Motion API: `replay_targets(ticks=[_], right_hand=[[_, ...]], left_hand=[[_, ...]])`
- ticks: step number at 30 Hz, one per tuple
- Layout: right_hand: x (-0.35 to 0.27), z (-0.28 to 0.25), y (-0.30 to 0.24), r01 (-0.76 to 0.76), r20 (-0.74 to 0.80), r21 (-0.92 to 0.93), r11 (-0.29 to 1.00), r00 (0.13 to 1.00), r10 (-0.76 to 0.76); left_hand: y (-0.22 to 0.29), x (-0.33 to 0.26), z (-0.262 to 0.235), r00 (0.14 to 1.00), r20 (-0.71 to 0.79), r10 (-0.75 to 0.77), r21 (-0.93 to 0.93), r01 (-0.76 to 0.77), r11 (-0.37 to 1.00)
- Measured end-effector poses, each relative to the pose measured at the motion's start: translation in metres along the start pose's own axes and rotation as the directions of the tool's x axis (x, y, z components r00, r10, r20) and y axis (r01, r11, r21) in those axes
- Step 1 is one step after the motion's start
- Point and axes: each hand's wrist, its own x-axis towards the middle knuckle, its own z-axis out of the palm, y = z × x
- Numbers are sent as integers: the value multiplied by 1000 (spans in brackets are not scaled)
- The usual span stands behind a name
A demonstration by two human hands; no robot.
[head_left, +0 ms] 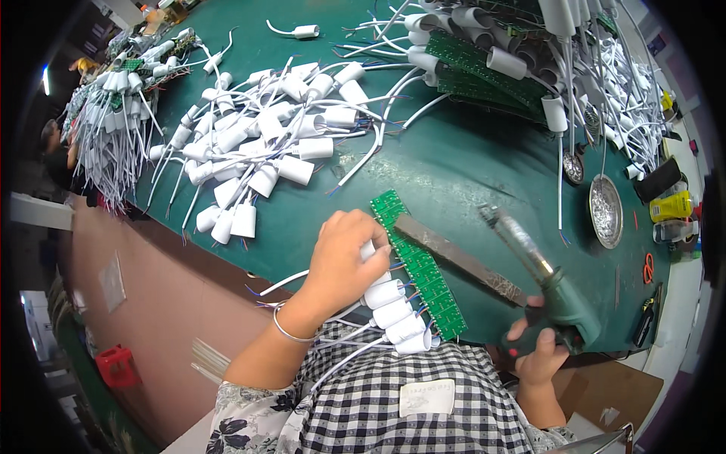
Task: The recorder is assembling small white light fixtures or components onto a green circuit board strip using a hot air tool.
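Note:
In front of me, at the table's near edge, lies a long green circuit board (427, 284) with a dark flat bar (461, 261) across its far part. Several white plastic cylinders (393, 312) with white cables hang along its left side, joined to it by thin coloured wires. My left hand (340, 257) pinches another white cylinder (368, 250) beside the board; fingers partly hide it. To the right, my right hand (538, 354) grips the handle of a green soldering gun (569, 306). Its metal tip points away to the upper left, above the table and apart from the board.
Loose white cylinders with cables (265, 125) are heaped at the left on the green table (484, 163). Stacked circuit boards (484, 72) stand at the back right. A shallow metal bowl (606, 212), orange-handled scissors (648, 268) and a yellow bottle (671, 205) are along the right.

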Motion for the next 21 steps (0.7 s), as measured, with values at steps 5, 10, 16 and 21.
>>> replay_targets(ticks=[5,10,16,21], right_hand=[[-8,12,5,-144,126,30,989,982,139],[-12,18,4,-193,233,26,981,955,181],[-18,7,15,-75,384,-159,984,914,132],[-17,15,8,-91,375,-219,971,911,170]], left_hand=[[-1,4,-1,997,67,-23,-13,24,1000],[4,7,-2,987,129,-93,33,90,995],[7,6,-1,989,99,-109,40,106,994],[6,6,1,993,81,-86,56,82,995]])
